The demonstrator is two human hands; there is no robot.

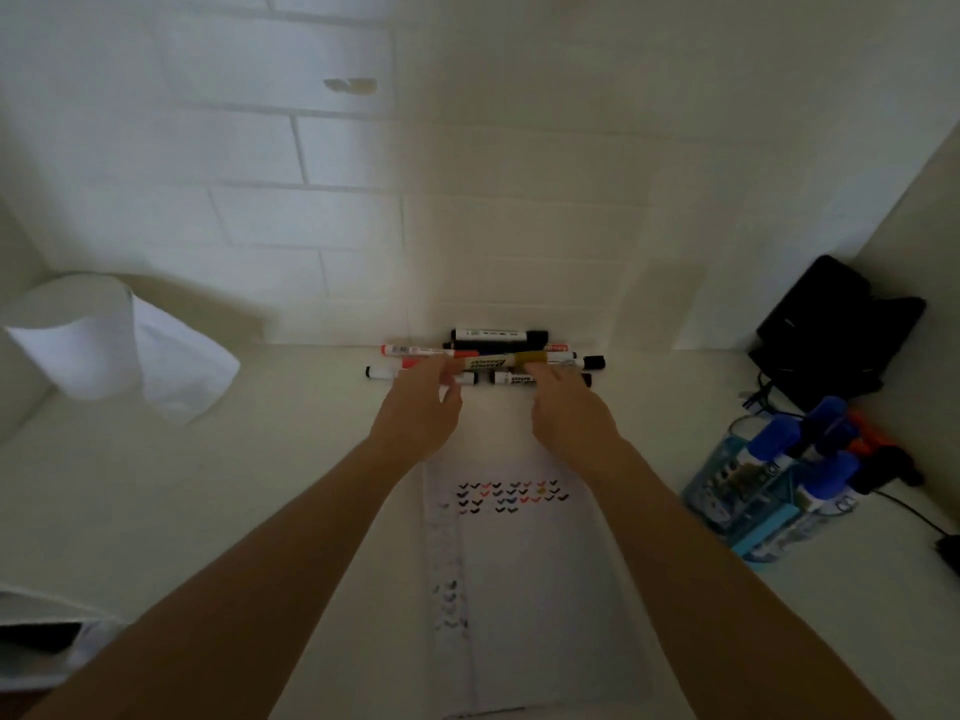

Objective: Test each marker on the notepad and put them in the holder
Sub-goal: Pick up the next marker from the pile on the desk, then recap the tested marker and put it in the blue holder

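Note:
Several markers lie in a heap against the tiled wall at the back of the desk. One marker with an olive-gold cap sits slightly above the heap, held between both hands. My left hand pinches its white barrel end. My right hand has its fingertips on the capped end. The white notepad lies below my hands, with rows of small black, red and blue tick marks near its top. The blue see-through holder stands at the right with several capped markers in it.
A white paper towel roll stands at the back left. A black device with cables leans in the right corner behind the holder. The wall is right behind the marker heap.

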